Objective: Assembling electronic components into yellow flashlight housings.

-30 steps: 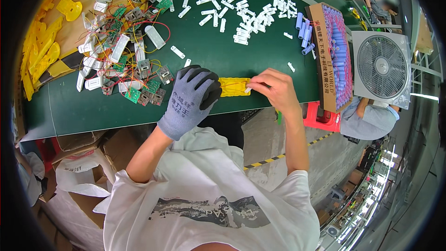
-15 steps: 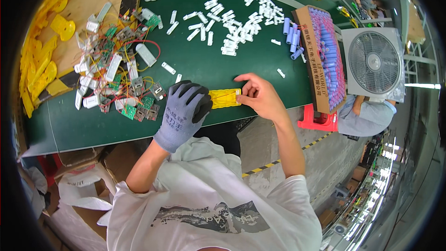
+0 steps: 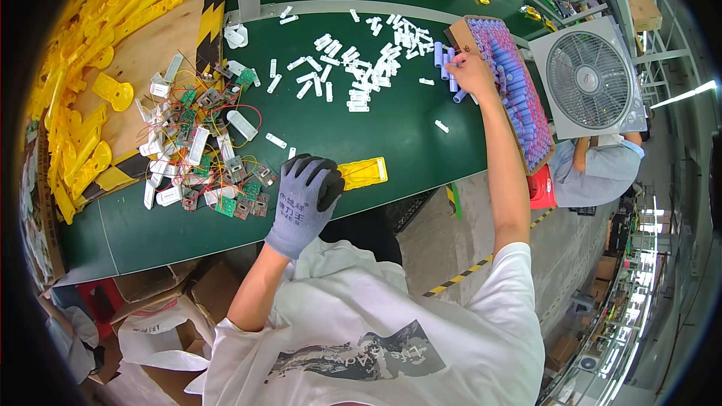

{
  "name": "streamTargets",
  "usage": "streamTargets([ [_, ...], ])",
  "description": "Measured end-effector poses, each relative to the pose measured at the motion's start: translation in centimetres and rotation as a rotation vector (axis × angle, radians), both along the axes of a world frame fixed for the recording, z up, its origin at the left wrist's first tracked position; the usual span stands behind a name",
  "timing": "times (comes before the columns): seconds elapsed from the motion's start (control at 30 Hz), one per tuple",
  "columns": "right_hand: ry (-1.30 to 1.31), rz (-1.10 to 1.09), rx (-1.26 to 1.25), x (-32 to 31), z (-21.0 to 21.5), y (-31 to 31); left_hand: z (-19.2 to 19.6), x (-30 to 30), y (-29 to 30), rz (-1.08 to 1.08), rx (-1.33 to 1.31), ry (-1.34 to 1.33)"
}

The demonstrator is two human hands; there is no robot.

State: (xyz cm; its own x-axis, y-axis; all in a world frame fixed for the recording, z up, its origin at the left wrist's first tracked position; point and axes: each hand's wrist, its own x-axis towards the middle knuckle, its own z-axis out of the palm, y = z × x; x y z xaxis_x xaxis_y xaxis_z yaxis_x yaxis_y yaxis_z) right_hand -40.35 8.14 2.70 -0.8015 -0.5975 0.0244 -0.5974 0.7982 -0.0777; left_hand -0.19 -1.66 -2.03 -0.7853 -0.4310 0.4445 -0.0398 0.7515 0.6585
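Note:
My left hand (image 3: 307,197), in a grey-blue glove with dark fingertips, is closed around the left end of a yellow plastic housing (image 3: 364,173) near the table's front edge. A small white piece sits at the housing's right end. My right hand (image 3: 472,75) is bare and stretched out to the far right, its fingers bent together at the loose purple cylindrical battery cells (image 3: 438,54) beside a cardboard box (image 3: 462,36). Its fingertips touch one cell or lie right over it; the grip is partly hidden. Rows of the same cells (image 3: 517,94) fill the box.
Many small white plastic strips (image 3: 376,68) lie scattered across the green table (image 3: 316,120). At left, circuit boards with wires and white cases (image 3: 203,143) form a heap beside yellow housings (image 3: 98,60) on a wooden board. A fan (image 3: 589,77) and another person (image 3: 602,169) are at right.
My right hand has left the yellow housing and reached far right to the loose cells. The left hand stays on the housing. The whole view has shifted somewhat.

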Motion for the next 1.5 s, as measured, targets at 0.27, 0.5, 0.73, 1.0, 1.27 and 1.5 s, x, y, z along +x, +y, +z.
streamTargets([
  [0.27, -0.127, 0.075, -0.792, 2.5, 4.0, 3.3, 0.0, 0.1, -0.2, 0.01, -0.016, 0.0],
  [0.5, -0.863, 0.269, -0.989, 18.1, 0.0, 5.7, 0.2, -0.1, -0.4, -0.003, -0.002, -0.009],
  [0.73, -1.109, 0.464, -1.07, 19.5, -0.5, 3.8, -0.2, -0.2, -0.4, -0.039, -0.031, -0.028],
  [1.0, -0.555, 1.116, -0.463, 20.4, 3.4, 0.0, 0.2, -0.1, -0.2, -0.027, -0.047, -0.038],
  [1.27, -0.386, 1.194, -0.278, 22.2, 2.2, 0.1, -0.2, 0.0, -0.3, -0.03, -0.034, -0.044],
  [1.5, -0.435, 1.03, -0.487, 22.1, -0.3, 1.4, 1.1, 0.0, -0.6, -0.083, 0.031, -0.044],
])
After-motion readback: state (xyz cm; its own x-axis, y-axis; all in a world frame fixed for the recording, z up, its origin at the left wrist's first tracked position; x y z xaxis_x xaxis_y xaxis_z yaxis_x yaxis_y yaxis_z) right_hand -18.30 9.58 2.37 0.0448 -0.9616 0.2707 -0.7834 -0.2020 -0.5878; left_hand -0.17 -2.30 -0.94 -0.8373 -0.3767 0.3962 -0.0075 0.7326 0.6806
